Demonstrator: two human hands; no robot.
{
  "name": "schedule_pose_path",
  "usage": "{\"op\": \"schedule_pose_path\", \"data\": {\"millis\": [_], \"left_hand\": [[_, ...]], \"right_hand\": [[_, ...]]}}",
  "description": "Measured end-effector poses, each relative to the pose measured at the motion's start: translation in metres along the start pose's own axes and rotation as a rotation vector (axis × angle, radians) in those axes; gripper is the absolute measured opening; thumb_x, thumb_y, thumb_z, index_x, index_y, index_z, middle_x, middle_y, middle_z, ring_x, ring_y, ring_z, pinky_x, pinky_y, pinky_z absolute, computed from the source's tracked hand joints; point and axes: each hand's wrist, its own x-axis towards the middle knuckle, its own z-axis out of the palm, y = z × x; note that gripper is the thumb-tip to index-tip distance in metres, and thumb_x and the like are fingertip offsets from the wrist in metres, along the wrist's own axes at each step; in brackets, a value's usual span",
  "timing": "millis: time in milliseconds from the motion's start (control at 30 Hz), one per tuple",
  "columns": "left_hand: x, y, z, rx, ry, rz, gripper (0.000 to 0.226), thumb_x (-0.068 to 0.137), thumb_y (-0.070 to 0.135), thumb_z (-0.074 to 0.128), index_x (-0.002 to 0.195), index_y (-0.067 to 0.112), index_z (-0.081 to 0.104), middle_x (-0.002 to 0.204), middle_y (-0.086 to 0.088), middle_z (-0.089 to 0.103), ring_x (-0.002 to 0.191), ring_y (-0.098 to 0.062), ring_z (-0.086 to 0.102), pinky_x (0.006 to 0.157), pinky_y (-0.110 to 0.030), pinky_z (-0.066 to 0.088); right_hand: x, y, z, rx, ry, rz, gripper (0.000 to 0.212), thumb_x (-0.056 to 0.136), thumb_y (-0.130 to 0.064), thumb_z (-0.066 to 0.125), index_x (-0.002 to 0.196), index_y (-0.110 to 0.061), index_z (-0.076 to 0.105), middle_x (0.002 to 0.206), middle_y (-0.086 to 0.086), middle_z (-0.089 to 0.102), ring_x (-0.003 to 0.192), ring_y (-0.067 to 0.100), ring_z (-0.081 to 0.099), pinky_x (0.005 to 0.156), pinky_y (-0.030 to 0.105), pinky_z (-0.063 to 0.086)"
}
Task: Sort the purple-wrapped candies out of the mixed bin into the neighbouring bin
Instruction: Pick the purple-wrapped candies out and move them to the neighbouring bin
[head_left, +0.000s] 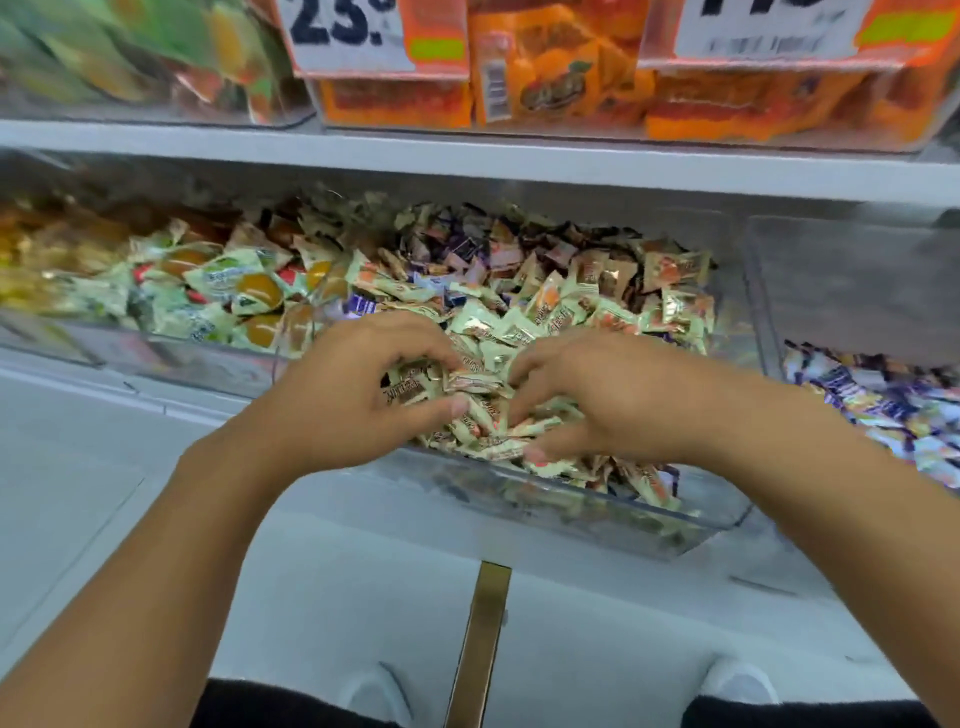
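Note:
A clear plastic mixed bin (613, 512) on the lower shelf holds a heap of pale green and gold wrapped candies, with a few purple-wrapped candies (361, 304) scattered among them. Both hands dig into the front of the heap. My left hand (353, 387) has its fingers curled round a cluster of pale green candies (415, 387). My right hand (608, 397) has its fingers curled down into the pile; its fingertips are buried. The neighbouring bin (761, 291) on the right holds purple-wrapped candies (883, 405).
A bin of green and orange wrapped sweets (228, 291) stands on the left. The upper shelf (467, 156) carries orange packets and price tags. A white floor with a gold strip (480, 639) lies below, where two white shoes show.

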Motion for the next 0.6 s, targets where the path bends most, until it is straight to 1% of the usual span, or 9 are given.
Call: {"op": "schedule_pose_path", "data": {"millis": [67,133,167,233,333,367,467,533,600], "left_hand": [[-0.004,-0.005,0.001,-0.034,-0.052,-0.009,0.05,0.075,0.061,0.073,0.113,0.028,0.072,0.116,0.018,0.063,0.114,0.005,0.055,0.098,-0.013,0.041],[-0.003,-0.008,0.005,-0.058,-0.053,-0.017,0.052,0.071,0.061,0.074,0.113,0.029,0.072,0.118,0.019,0.062,0.115,0.005,0.054,0.097,-0.011,0.039],[-0.002,-0.007,0.009,-0.066,-0.049,-0.016,0.049,0.072,0.058,0.075,0.112,0.029,0.073,0.118,0.019,0.063,0.114,0.005,0.055,0.096,-0.01,0.04],[0.004,-0.005,0.016,-0.075,-0.029,0.0,0.039,0.075,0.049,0.079,0.107,0.028,0.074,0.113,0.016,0.066,0.108,0.002,0.058,0.094,-0.017,0.046],[0.014,-0.005,0.022,-0.107,0.039,0.018,0.024,0.081,0.04,0.08,0.095,0.02,0.077,0.098,0.01,0.071,0.093,-0.007,0.064,0.083,-0.036,0.052],[0.017,-0.006,0.023,-0.114,0.055,0.013,0.023,0.08,0.038,0.08,0.092,0.018,0.077,0.093,0.007,0.071,0.089,-0.01,0.065,0.08,-0.039,0.053],[0.019,-0.01,0.02,-0.144,0.076,-0.03,0.022,0.073,0.033,0.087,0.084,0.018,0.076,0.084,0.006,0.069,0.081,-0.011,0.064,0.073,-0.039,0.053],[0.016,-0.011,0.017,-0.138,0.079,-0.064,0.028,0.066,0.034,0.09,0.086,0.022,0.075,0.085,0.011,0.069,0.082,-0.005,0.064,0.074,-0.033,0.055],[0.012,-0.011,0.016,-0.161,0.078,-0.07,0.034,0.068,0.042,0.085,0.093,0.023,0.074,0.091,0.014,0.069,0.086,-0.001,0.064,0.077,-0.025,0.055]], "right_hand": [[-0.002,0.009,-0.002,-0.074,-0.054,0.113,0.015,0.087,-0.039,0.072,0.081,-0.025,0.072,0.105,-0.006,0.07,0.098,0.02,0.064,0.081,0.045,0.055],[-0.005,0.015,-0.006,-0.098,-0.138,0.185,0.025,0.087,-0.022,0.068,0.064,-0.014,0.064,0.1,0.006,0.073,0.098,0.027,0.067,0.074,0.043,0.057],[-0.008,0.012,-0.012,-0.091,-0.17,0.211,0.026,0.086,-0.022,0.07,0.061,-0.017,0.064,0.102,0.002,0.073,0.102,0.023,0.067,0.074,0.036,0.055],[-0.01,0.005,-0.029,-0.044,-0.114,0.205,0.014,0.087,-0.027,0.074,0.074,-0.032,0.072,0.103,-0.017,0.07,0.104,0.01,0.063,0.079,0.027,0.05],[0.005,-0.007,-0.036,0.06,0.218,0.074,0.018,0.091,-0.024,0.067,0.1,-0.037,0.074,0.112,-0.019,0.067,0.108,0.003,0.059,0.098,0.031,0.047],[0.012,-0.013,-0.031,0.123,0.256,0.009,0.019,0.092,-0.028,0.066,0.107,-0.037,0.073,0.114,-0.02,0.067,0.108,0.002,0.058,0.1,0.031,0.045],[0.027,-0.021,-0.009,0.11,0.093,-0.104,0.038,0.091,-0.044,0.067,0.128,-0.039,0.06,0.123,-0.02,0.062,0.113,0.006,0.055,0.098,0.037,0.046],[0.025,-0.015,-0.002,0.059,0.069,-0.08,0.039,0.089,-0.044,0.07,0.126,-0.042,0.062,0.117,-0.02,0.063,0.11,0.007,0.055,0.093,0.038,0.048],[0.016,-0.005,-0.002,0.05,0.104,-0.071,0.017,0.088,-0.035,0.072,0.105,-0.038,0.073,0.097,-0.022,0.067,0.096,0.003,0.059,0.086,0.036,0.052]]}}
